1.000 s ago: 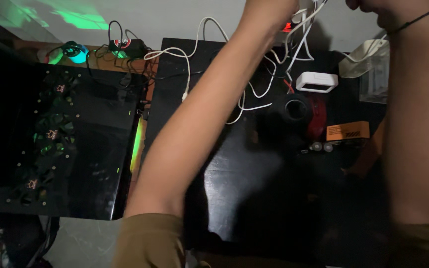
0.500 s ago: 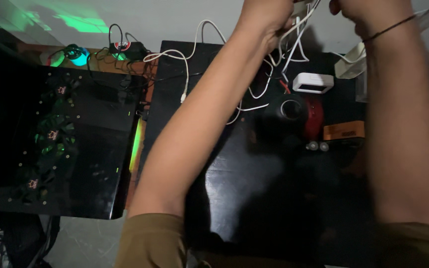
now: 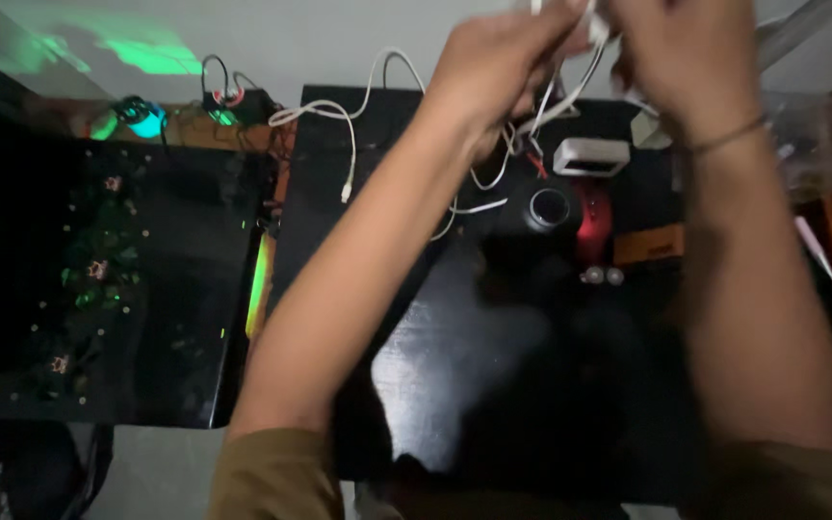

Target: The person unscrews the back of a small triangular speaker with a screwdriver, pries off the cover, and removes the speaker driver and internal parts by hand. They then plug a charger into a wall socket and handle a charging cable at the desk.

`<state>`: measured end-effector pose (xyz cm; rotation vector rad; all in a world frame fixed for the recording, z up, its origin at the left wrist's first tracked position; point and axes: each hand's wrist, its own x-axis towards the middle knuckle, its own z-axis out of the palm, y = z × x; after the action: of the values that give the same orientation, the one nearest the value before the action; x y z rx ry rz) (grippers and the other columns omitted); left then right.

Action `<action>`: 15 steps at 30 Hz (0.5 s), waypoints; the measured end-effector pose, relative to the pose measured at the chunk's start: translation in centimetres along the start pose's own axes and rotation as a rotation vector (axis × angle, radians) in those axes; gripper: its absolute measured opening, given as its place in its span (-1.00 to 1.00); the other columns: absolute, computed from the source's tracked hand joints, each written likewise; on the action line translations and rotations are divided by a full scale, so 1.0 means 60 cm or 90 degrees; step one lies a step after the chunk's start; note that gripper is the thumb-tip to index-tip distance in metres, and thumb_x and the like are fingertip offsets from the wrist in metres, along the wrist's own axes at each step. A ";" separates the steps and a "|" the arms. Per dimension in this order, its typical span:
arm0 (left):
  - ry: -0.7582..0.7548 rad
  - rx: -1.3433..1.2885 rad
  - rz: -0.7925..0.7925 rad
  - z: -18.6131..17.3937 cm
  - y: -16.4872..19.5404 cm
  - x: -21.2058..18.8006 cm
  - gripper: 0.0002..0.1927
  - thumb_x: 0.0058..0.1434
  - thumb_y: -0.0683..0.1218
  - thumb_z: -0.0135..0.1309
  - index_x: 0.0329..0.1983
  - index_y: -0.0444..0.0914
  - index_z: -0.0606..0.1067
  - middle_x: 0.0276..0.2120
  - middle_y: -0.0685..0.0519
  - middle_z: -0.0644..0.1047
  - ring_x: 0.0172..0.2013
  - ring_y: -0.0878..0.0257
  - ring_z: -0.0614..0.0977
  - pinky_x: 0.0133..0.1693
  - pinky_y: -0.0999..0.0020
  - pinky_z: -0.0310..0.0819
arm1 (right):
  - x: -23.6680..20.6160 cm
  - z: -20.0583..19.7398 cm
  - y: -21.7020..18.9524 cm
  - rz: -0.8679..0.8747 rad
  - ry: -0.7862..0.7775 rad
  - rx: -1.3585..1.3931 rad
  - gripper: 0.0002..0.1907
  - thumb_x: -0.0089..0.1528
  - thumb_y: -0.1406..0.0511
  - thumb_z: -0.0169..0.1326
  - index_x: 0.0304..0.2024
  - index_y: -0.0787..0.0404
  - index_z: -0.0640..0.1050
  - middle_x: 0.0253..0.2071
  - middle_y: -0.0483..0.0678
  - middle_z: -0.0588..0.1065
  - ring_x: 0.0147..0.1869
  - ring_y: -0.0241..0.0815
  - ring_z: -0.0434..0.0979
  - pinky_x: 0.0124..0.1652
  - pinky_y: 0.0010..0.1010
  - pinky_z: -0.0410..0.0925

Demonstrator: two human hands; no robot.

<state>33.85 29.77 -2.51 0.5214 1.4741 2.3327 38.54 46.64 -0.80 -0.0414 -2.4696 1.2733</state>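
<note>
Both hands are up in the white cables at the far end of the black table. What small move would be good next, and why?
Probably draw the hands slowly apart to see which strand runs free. The left hand and right hand both grip the white cables in one bunch, and loops hang tangled over the black table, so a hard pull might tighten them.

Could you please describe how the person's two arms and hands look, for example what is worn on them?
Both forearms are bare. Short olive-brown sleeves end near the elbows: the left sleeve and the right sleeve. A thin dark band circles the right wrist. The left hand and right hand wear no gloves; motion blur hides any rings on the fingers.
</note>
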 end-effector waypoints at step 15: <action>0.048 0.049 0.025 0.006 -0.102 -0.443 -0.62 0.38 -0.15 0.09 0.20 -0.42 0.46 -0.03 -0.03 0.62 -0.15 0.35 0.62 -0.21 0.46 0.48 | -0.392 0.003 -0.051 -0.223 -0.105 -0.074 -0.62 0.17 0.31 0.32 0.03 0.22 0.57 -0.17 -0.01 0.56 -0.23 -0.14 0.58 -0.24 -0.35 0.42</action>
<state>57.85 20.30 -11.37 0.4909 1.6073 2.3579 60.87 40.27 -5.55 0.4635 -2.5384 1.0177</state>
